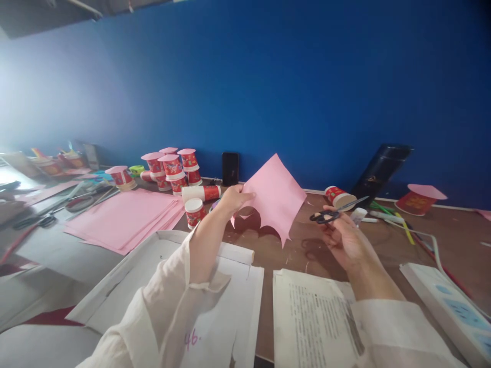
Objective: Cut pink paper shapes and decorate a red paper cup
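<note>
My left hand (233,200) pinches the left edge of a pink paper sheet (275,197), holding it up above the brown table. Curved pieces are cut out of the sheet's lower edge, leaving pointed tips. On the right, my right hand (341,237) holds black-handled scissors (326,216) by the handles, their blades pointing up to the right, apart from the paper. Just behind the scissors a red paper cup (339,198) lies on its side. Beyond my left forearm stands a red cup with a white top (194,212).
Pink sheets (123,220) are piled at left, near stacked red cups (171,168). A phone (230,168) leans on the blue wall. White folders (161,266) and printed pages (314,312) lie in front. A power strip (448,301) and dark bottle (381,171) are at right.
</note>
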The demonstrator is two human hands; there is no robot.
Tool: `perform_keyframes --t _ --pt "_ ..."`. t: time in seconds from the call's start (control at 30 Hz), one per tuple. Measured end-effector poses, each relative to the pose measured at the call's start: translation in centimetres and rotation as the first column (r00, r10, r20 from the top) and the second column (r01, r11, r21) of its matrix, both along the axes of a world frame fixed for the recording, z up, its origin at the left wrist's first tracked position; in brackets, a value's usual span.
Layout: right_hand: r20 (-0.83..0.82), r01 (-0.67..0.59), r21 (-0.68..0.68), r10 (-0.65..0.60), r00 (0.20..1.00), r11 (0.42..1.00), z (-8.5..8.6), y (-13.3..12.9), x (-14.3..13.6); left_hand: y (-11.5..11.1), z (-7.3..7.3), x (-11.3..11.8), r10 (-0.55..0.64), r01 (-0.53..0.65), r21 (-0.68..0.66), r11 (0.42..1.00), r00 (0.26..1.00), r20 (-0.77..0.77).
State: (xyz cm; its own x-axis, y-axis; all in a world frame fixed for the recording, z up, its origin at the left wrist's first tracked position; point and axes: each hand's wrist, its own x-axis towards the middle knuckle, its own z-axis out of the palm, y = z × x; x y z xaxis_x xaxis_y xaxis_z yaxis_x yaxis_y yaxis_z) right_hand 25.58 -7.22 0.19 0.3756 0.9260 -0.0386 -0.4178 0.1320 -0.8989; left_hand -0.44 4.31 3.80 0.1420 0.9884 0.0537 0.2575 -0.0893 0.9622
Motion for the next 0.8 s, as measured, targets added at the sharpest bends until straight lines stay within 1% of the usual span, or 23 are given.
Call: perform_keyframes --t 0.07,0.17,0.27,0.33,0.4,0.5,0.57,0.67,0.73,0.8 --pt "-0.010 -0.008 -0.009 0.008 1.000 1.000 0.1 -0.1 -0.1 -0.1 0.9 -0.4 -0.012 0.008 0.037 0.999 0.996 0.088" --pt "-0.046 -0.021 -0.020 0.020 0.999 1.000 0.3 -0.1 -0.6 -0.5 2.4 -0.9 -0.086 0.071 0.104 0.992 0.986 0.146" --pt "-0.103 -0.098 -0.048 0.093 0.990 0.994 0.0 0.0 -1.2 -1.5 3.9 -1.3 -0.153 0.126 0.152 0.980 0.971 0.185" --pt "-0.138 -0.148 -0.108 0.132 0.982 0.983 -0.6 0.2 -1.6 -2.4 5.0 -1.4 -0.205 0.175 0.162 0.971 0.960 0.190" --pt "-0.156 -0.155 -0.165 0.129 0.979 0.974 -1.2 0.5 -2.0 -3.3 6.1 -1.5 -0.194 0.162 0.180 0.970 0.965 0.178" --pt "-0.188 -0.142 -0.186 0.107 0.976 0.972 -1.6 0.8 -2.6 -4.3 7.3 -1.7 -0.197 0.164 0.197 0.966 0.968 0.157" --pt "-0.230 -0.167 -0.172 0.125 0.965 0.971 -1.6 0.8 -3.0 -4.8 7.7 -1.8 -0.233 0.197 0.214 0.957 0.960 0.157" --pt "-0.302 -0.229 -0.127 0.183 0.936 0.965 -1.3 0.7 -3.5 -5.4 8.0 -2.1 -0.275 0.240 0.221 0.945 0.950 0.147" --pt "-0.332 -0.248 -0.095 0.204 0.921 0.964 -1.2 0.6 -3.8 -5.7 8.0 -2.2 -0.270 0.247 0.191 0.950 0.957 0.105" --pt "-0.338 -0.239 -0.072 0.202 0.919 0.968 -1.2 0.7 -4.0 -5.7 7.9 -2.4 -0.259 0.251 0.143 0.957 0.965 0.044"
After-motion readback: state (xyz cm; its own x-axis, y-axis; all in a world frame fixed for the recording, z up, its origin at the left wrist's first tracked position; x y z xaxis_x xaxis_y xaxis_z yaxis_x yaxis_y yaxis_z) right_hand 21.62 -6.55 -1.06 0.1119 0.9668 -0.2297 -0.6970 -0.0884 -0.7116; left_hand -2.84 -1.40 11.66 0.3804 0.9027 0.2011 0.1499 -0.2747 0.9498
